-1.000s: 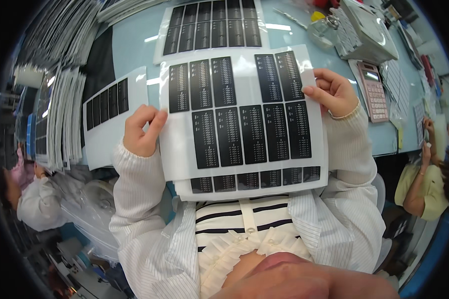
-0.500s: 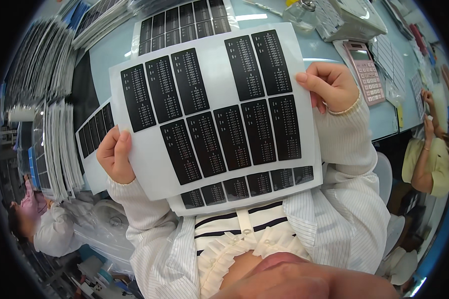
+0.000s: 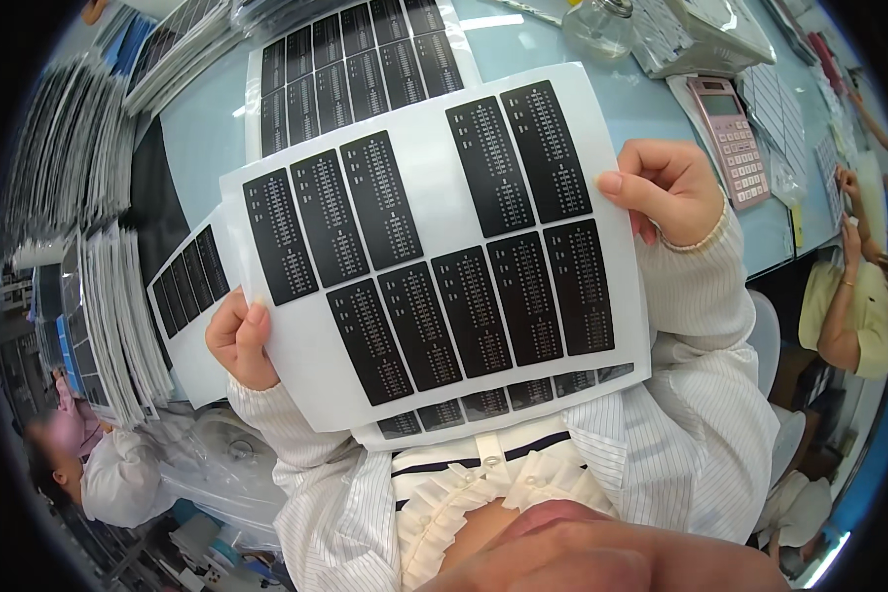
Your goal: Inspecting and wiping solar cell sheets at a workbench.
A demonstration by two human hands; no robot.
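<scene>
A white sheet of black rectangular labels (image 3: 429, 197) is held up in front of me, tilted. Two label places on it are bare white, one in the top row and one at the lower left. My left hand (image 3: 244, 338) pinches its left edge between thumb and fingers. At the right edge, my right hand (image 3: 673, 192) grips it with the thumb on top and fingers curled behind. Under its lower edge shows another sheet of black labels (image 3: 464, 407), mostly hidden; whether a hand also holds it I cannot tell.
More label sheets (image 3: 355, 69) lie on the pale table beyond. Tall stacks of sheets (image 3: 64, 158) stand at the left. A pink calculator (image 3: 735, 143), a glass jar (image 3: 599, 30) and a clear-wrapped bundle (image 3: 705, 35) are at the right. Other people sit on both sides.
Both hands and the held sheet have come slightly lower and to the right, nearer my body. More of the sheets on the table beyond now shows. The grip is unchanged.
</scene>
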